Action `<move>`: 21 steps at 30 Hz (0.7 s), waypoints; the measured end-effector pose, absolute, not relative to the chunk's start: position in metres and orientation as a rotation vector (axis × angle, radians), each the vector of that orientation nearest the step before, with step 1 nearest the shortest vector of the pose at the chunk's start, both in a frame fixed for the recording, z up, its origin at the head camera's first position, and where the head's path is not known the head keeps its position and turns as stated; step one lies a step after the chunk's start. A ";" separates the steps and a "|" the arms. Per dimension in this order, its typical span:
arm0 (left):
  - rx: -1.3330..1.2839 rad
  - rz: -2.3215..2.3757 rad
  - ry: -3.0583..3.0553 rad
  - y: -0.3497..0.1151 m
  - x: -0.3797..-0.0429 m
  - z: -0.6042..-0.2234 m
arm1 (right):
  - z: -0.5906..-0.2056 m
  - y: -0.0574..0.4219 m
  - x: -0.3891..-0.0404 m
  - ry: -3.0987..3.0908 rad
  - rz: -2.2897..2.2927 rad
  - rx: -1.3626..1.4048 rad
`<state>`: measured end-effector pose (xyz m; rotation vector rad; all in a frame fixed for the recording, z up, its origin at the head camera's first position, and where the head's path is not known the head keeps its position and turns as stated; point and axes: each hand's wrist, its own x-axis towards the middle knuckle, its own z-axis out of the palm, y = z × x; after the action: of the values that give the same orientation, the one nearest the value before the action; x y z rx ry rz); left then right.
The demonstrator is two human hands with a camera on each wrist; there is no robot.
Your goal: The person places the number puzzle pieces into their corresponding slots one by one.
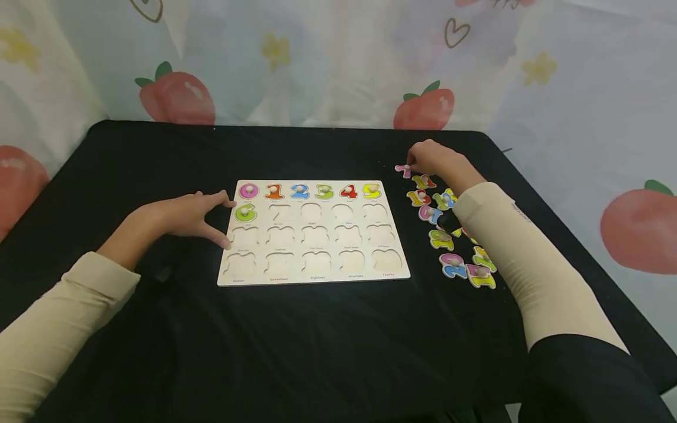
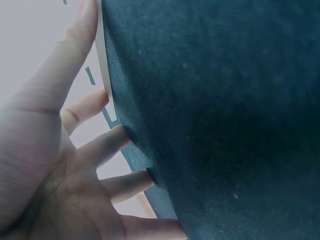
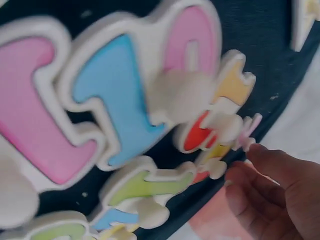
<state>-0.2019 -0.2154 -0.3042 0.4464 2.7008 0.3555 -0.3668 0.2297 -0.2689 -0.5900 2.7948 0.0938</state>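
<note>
My left hand (image 1: 182,216) rests at the left edge of a white number puzzle board (image 1: 314,284), its fingers and thumb spread along that edge. In the left wrist view the thumb (image 2: 67,62) lies along the board's side. Number pieces 0 to 5 fill the board's top row, and a green 6 (image 1: 245,212) sits below the 0. At the far right my right hand (image 1: 435,157) pinches the knob of a pink number 7 piece (image 1: 400,169). From the right wrist, the fingertips meet this pink piece (image 3: 248,131) beyond the other numbers.
Several loose two-digit pieces, among them a pink-and-blue one (image 1: 452,265), lie scattered right of the board under my right forearm. Black cloth (image 1: 317,352) covers the table. A printed fabric backdrop (image 1: 338,64) hangs behind it.
</note>
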 end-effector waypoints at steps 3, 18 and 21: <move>0.451 0.355 2.711 -0.214 -0.205 -0.303 | -0.270 0.232 -0.367 2.809 0.082 -0.560; 0.476 0.331 2.713 -0.206 -0.213 -0.300 | -0.271 0.234 -0.366 2.892 0.136 -0.616; 0.475 0.339 2.723 -0.208 -0.213 -0.297 | -0.262 0.222 -0.362 2.886 0.150 -0.680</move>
<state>-0.2133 -0.2078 -0.2970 0.4750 2.7228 0.3385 -0.3621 0.2219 -0.2620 -0.6805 2.8860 0.1500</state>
